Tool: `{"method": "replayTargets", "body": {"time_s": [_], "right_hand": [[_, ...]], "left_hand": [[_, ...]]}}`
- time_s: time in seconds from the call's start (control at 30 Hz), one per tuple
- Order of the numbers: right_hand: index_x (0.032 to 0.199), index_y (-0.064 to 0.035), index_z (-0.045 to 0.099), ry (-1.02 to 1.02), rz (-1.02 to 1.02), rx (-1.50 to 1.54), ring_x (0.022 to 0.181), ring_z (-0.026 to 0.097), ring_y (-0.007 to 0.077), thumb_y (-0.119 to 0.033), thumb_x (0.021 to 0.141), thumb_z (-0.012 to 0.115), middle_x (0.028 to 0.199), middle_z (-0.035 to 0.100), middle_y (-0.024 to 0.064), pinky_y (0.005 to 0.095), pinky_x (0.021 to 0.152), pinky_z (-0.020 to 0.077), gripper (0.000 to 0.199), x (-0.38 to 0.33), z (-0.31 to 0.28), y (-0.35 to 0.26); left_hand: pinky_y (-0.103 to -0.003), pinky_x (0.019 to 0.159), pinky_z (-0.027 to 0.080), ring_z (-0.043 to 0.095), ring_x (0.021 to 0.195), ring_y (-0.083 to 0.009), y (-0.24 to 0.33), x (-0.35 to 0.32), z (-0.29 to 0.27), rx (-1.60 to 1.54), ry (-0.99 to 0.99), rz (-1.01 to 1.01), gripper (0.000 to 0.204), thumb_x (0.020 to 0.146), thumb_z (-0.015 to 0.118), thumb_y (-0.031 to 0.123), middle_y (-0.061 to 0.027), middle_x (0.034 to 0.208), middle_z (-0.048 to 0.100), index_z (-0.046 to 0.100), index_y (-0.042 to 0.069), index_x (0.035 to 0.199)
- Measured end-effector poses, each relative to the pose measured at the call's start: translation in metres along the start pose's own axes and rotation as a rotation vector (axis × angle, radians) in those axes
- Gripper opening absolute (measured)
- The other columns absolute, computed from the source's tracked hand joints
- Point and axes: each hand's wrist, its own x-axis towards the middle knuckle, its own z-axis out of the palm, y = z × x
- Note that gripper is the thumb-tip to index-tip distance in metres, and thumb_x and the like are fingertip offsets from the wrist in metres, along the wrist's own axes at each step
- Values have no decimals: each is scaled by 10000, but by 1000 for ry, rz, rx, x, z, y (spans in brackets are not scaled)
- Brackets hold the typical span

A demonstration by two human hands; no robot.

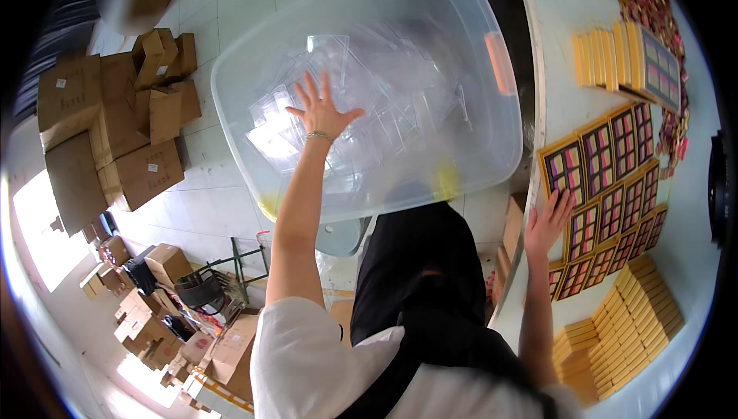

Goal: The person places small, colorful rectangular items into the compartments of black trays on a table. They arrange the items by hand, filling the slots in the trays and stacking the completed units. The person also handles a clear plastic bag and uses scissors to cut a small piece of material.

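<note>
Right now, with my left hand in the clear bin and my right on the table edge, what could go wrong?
1. The clear plastic bin looks perched near knee height; the left hand pressing among the clear trays could tip it.
2. The right hand rests beside the open yellow-framed boxes at the table's edge, so a slip might knock some off.

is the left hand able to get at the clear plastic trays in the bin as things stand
Probably yes: the left hand is already inside the open-topped clear bin, fingers spread just over the clear plastic trays, with nothing between.
</note>
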Motion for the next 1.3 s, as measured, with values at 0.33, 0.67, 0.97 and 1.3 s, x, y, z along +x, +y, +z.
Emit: {"method": "replayTargets", "body": {"time_s": [0.33, 0.67, 0.97, 1.3], "right_hand": [[1321, 19, 469, -844, 506, 1713, 1295, 429, 259, -530, 987, 349, 1364, 488, 134, 425, 1070, 335, 654, 201, 167, -259], [1427, -84, 351, -893, 442, 1687, 1298, 389, 278, -662, 890, 444, 1407, 420, 129, 441, 1039, 337, 795, 241, 198, -374], [1459, -138, 329, -1644, 643, 2051, 1323, 321, 445, -668, 886, 405, 1457, 369, 137, 712, 1016, 182, 784, 275, 194, -394], [1448, -139, 348, -1733, 452, 2330, 1225, 481, 395, -505, 921, 450, 1424, 413, 137, 666, 882, 428, 650, 236, 206, -374]], "left_hand": [[-711, 1037, 165, 106, 1427, -434, -19, -14, 1, -140, 352, -35, 1038, 717, 694, 626, -223, 1555, 69, 194, 176, 1507], [-722, 980, 275, 78, 1392, -528, -60, 5, -17, -451, 134, -678, 987, 710, 664, 654, -184, 1569, 18, 197, 302, 1504], [-740, 992, 236, 108, 1379, -541, -73, 23, -30, -522, 59, -602, 963, 726, 526, 772, -106, 1538, 251, 206, 301, 1503], [-760, 969, 184, 135, 1350, -559, -3, 9, -26, -193, 41, -353, 826, 774, 436, 775, -116, 1509, 289, 344, 319, 1456]]}}
